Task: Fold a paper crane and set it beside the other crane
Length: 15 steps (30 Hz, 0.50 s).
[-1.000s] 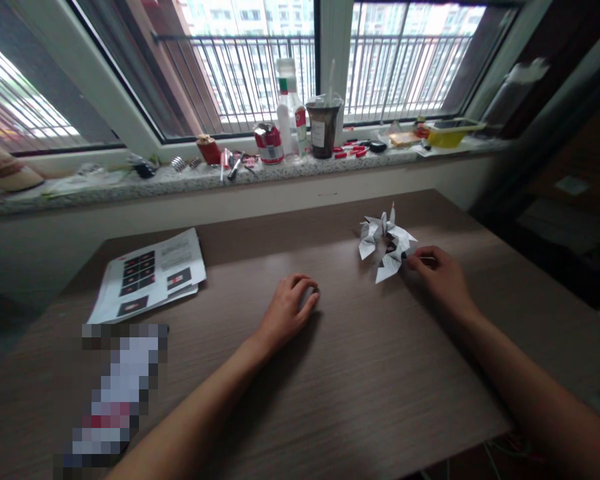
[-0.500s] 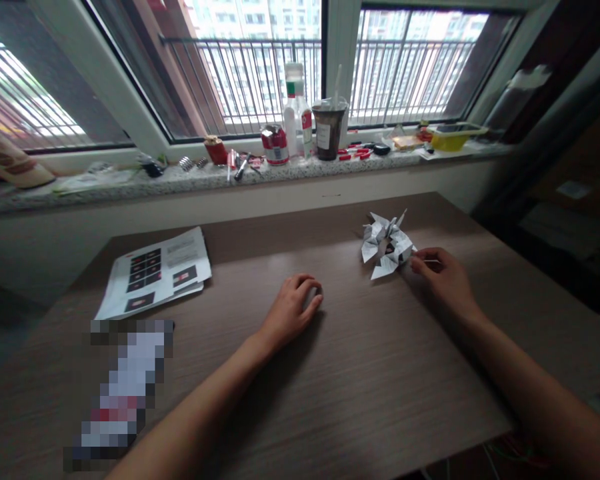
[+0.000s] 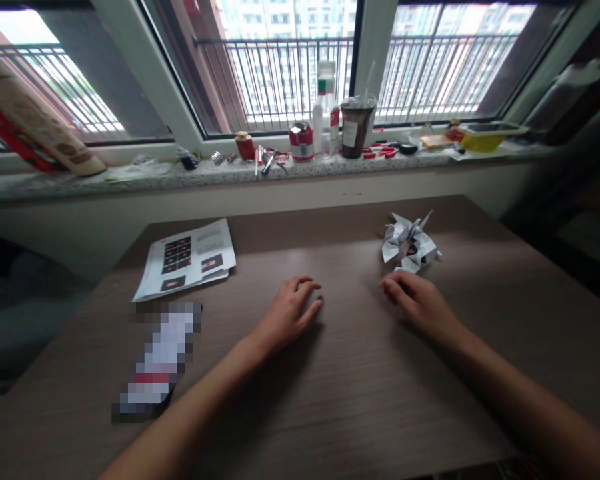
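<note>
A folded white paper figure [image 3: 409, 241] with printed patches and several pointed flaps lies on the brown wooden table [image 3: 340, 400], right of the middle. My right hand [image 3: 419, 304] rests flat on the table just in front of it, fingers loosely stretched, holding nothing and apart from the paper. My left hand [image 3: 290, 315] lies palm down near the table's middle with its fingers slightly curled, also holding nothing.
Printed sheets [image 3: 189, 257] lie at the table's back left, and a blurred-out flat object [image 3: 159, 360] sits nearer me on the left. The stone windowsill [image 3: 130, 179] holds a can [image 3: 301, 141], a bottle [image 3: 325, 105], a dark cup [image 3: 355, 124], pens and a yellow tray [image 3: 485, 136].
My right hand let go of the paper figure and drew back toward me and left; the figure stays on the table. The view has swung left. My left hand is still.
</note>
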Each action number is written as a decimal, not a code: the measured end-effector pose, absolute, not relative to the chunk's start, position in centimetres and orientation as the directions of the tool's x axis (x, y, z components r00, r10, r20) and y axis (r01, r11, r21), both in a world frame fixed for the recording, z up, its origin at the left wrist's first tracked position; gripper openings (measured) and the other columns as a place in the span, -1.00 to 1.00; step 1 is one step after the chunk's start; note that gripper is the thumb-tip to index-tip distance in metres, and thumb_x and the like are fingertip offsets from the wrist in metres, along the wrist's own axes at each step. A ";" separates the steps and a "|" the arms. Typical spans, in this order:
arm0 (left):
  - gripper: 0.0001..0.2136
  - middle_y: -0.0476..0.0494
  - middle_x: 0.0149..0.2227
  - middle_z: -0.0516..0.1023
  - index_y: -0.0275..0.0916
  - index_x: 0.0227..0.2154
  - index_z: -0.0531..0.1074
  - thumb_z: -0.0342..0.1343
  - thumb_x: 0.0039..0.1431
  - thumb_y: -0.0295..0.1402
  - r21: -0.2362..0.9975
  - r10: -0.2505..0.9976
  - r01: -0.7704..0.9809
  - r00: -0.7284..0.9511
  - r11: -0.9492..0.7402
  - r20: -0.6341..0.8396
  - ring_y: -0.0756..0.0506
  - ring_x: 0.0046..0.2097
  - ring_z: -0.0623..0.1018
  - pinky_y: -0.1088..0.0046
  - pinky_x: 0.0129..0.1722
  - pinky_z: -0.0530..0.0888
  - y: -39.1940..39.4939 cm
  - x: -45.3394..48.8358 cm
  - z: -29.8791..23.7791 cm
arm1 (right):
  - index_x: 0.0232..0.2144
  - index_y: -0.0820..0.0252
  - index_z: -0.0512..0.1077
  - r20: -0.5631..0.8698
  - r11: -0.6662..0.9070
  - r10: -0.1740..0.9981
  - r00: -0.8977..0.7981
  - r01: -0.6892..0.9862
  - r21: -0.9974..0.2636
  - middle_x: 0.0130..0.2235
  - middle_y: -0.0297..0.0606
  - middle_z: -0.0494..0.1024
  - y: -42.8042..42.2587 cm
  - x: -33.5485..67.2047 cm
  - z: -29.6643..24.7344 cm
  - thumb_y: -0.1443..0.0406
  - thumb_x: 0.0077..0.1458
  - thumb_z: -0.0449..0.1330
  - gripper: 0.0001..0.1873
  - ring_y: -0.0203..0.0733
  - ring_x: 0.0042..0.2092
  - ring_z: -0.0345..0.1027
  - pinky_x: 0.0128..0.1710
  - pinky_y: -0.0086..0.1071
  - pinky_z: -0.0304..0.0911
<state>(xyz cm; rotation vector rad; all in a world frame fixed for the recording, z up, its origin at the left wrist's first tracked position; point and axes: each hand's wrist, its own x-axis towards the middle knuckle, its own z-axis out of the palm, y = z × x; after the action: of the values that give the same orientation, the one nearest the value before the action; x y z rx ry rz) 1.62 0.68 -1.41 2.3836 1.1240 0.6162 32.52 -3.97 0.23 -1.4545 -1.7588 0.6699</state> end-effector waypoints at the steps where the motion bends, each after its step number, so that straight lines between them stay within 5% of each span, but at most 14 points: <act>1: -0.74 -0.29 0.18 0.40 -0.16 0.11 0.44 0.07 0.43 -0.27 0.547 0.801 0.613 0.562 -0.571 0.206 -0.29 0.24 0.40 0.00 0.28 0.36 0.4 1.2 -1.4 | -0.28 0.12 0.48 0.225 0.259 0.965 -0.132 0.592 -0.763 -0.36 -0.23 0.54 -3.6 31.7 0.2 0.01 0.39 0.07 -0.62 -0.11 -0.32 0.41 -0.30 -0.27 0.30; 7: -0.73 -0.29 0.19 0.40 -0.15 0.10 0.45 0.11 0.40 -0.31 0.528 0.827 0.651 0.520 -0.545 0.211 -0.29 0.25 0.39 0.00 0.28 0.36 -1.4 -0.9 -1.9 | -0.28 0.10 0.44 0.272 0.446 0.892 -0.360 0.607 -0.658 -0.30 -0.19 0.54 -2.3 27.9 -1.2 0.10 0.44 0.01 -0.68 -0.08 -0.25 0.44 -0.21 -0.22 0.36; 10: -0.73 -0.29 0.21 0.39 -0.14 0.12 0.45 0.11 0.41 -0.31 0.538 0.844 0.663 0.497 -0.520 0.202 -0.29 0.27 0.38 0.00 0.30 0.34 -1.8 -1.3 -2.0 | -0.06 0.09 0.48 0.333 0.565 0.818 -0.468 0.550 -0.615 -0.05 -0.08 0.58 -2.1 27.1 -2.4 0.18 0.42 0.07 -0.77 -0.01 0.00 0.47 0.03 -0.09 0.39; 15: -0.71 -0.28 0.23 0.39 -0.14 0.14 0.43 0.12 0.40 -0.32 0.546 0.851 0.666 0.488 -0.508 0.196 -0.28 0.29 0.37 0.02 0.32 0.33 -1.8 -1.3 -2.1 | 0.24 -0.01 0.39 0.328 0.648 0.748 -0.577 0.531 -0.546 0.29 -0.06 0.42 -2.3 26.9 -3.8 0.22 0.38 0.15 -0.59 0.07 0.31 0.28 0.28 0.11 0.26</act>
<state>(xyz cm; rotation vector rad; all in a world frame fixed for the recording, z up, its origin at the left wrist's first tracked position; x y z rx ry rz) -1.34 -1.76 -2.07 2.3386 1.2623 0.6325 26.95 -2.31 -3.78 -0.9938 -2.3272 0.5341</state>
